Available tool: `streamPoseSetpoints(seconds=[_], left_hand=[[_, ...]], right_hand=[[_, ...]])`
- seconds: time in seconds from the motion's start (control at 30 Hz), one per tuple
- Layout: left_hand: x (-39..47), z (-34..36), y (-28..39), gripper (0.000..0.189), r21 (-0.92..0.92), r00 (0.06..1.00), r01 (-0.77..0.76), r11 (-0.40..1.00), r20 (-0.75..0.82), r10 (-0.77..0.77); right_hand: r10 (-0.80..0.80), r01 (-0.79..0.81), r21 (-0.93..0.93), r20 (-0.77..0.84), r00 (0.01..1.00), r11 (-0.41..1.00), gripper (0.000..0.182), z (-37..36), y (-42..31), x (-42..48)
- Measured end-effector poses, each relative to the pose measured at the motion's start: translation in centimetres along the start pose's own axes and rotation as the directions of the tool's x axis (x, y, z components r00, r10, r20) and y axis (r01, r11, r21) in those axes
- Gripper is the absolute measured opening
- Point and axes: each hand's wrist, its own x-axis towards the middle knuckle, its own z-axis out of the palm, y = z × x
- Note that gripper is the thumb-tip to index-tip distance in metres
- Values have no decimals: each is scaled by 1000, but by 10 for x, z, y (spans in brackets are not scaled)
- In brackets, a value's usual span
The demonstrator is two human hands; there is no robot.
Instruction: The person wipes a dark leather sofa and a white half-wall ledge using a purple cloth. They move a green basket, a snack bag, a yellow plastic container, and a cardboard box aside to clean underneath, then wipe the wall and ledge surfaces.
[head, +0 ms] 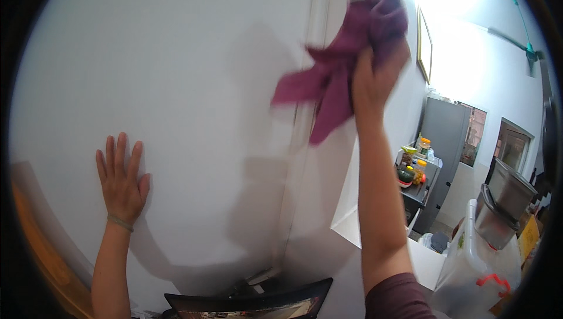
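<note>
My right hand (379,75) is raised at the upper right, closed around a crumpled purple cloth (334,66); cloth and hand look blurred. Loose corners of the cloth hang down to the left, in front of a wall corner with a vertical strip of trim or conduit (302,136). On the left, my left hand (123,187) lies flat with fingers spread against the white wall (189,77), holding nothing. A thin band circles its wrist. Shadows of the arms and cloth fall on the wall.
A flat screen (255,303) stands below, near the wall corner. At the right are a clear plastic bin (470,257) with grey containers (497,218) on top, a shelf with jars (420,169) and a grey refrigerator (442,143). An orange curved edge (48,253) runs along the lower left.
</note>
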Motion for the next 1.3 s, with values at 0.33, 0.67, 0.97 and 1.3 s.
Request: streamPoseSetpoints(seconds=[0.33,0.67,0.97,1.3], left_hand=[[0,-3,-3,61,-1,1000,-26,1000,-18,26],[0,4,1,68,-84,1000,20,996,24,-18],[-6,-2,-7,62,-65,999,11,998,51,-7],[-4,-3,-5,60,-116,1000,20,993,4,-19]], right_hand=[[206,-174,-109,572,794,979,58,87,37,-94],[536,-579,-438,844,-2,687,41,-155,-83,-306],[323,-365,118,273,906,924,40,27,-61,-50],[-28,-126,228,570,821,965,61,153,-128,-51]])
